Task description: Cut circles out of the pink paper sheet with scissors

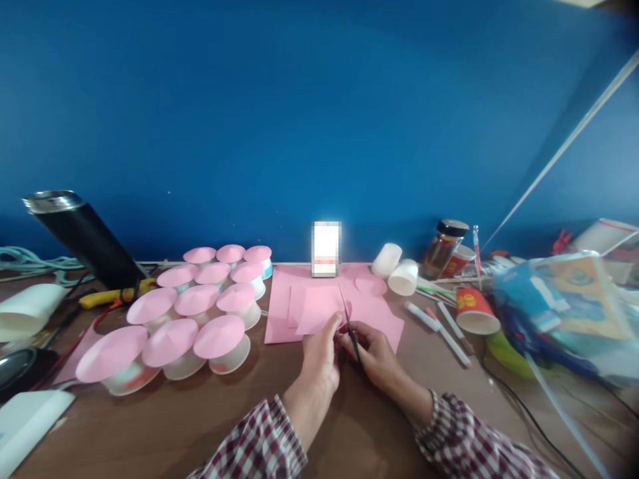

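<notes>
My left hand (322, 352) is closed on a square of pink paper (320, 309), its thumb lying along the lower edge. In my right hand (372, 352) is a pair of scissors (353, 340), with the blades pointing up and away along the right side of the paper. Both hands nearly touch each other. Under them, larger pink sheets (279, 319) lie on the table, with a pink paper circle (371, 285) on top at the right. To the left, several paper cups (232, 356) stand in rows, each topped by a shallow pink paper cone (219, 336).
Two white paper cups (403, 277) lie beyond the sheets. Markers (452, 342), a red paper cup (475, 311) and a dark-lidded jar (444, 246) are at the right, near a blue glue gun (539, 346). A black flask (94, 239) leans at the left. A phone-like bright object (326, 249) stands against the wall.
</notes>
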The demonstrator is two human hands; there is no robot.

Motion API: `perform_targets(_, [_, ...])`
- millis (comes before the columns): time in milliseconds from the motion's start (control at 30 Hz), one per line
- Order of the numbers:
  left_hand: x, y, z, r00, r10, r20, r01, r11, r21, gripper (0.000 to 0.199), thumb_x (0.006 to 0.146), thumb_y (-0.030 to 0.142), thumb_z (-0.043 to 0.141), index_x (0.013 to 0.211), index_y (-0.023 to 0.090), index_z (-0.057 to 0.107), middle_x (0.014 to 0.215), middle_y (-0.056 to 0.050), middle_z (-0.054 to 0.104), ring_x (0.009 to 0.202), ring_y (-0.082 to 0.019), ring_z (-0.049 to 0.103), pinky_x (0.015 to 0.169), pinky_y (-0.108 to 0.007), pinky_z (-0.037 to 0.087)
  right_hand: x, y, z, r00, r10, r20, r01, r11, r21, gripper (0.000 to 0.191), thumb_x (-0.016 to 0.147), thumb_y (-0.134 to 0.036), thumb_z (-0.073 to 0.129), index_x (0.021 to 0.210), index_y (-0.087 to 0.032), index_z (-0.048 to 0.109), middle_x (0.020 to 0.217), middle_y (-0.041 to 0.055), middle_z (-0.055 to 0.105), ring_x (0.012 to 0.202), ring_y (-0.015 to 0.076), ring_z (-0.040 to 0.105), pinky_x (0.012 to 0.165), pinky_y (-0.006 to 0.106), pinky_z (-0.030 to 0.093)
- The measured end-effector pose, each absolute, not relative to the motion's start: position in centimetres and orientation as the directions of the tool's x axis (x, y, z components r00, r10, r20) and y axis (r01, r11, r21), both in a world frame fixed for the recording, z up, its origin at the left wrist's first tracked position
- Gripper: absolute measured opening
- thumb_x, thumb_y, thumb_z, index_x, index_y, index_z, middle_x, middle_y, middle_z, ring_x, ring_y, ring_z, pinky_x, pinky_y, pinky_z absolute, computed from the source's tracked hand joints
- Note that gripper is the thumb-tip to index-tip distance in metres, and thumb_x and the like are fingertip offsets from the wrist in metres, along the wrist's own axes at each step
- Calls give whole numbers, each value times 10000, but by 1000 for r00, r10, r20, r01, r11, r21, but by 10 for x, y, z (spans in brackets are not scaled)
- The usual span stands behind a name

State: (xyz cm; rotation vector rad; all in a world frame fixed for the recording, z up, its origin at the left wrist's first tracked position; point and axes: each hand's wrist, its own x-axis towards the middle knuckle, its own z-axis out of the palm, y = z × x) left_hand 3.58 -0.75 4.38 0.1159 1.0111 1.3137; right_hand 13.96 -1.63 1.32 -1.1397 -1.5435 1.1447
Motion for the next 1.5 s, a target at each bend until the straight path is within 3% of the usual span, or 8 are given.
perform_targets(833, [36,-9,43,-70,842,-535,-741,315,593,162,565,172,765,615,107,625,530,-11,594,455,-104,546,427,-199,431,145,-15,14,-219,969,115,170,154,-973,271,824,-348,636,1013,-153,641,763,28,662,674,162,591,591,239,461])
perform_targets(1500, [35,-6,42,-105,834,-542,-751,291,593,139,610,181,736,660,96,637,531,1,581,448,-100,542,402,-200,429,147,-14,9,-212,973,87,213,133,-968,262,823,-358,629,991,-158,645,672,1,609,558,115,486,498,204,383])
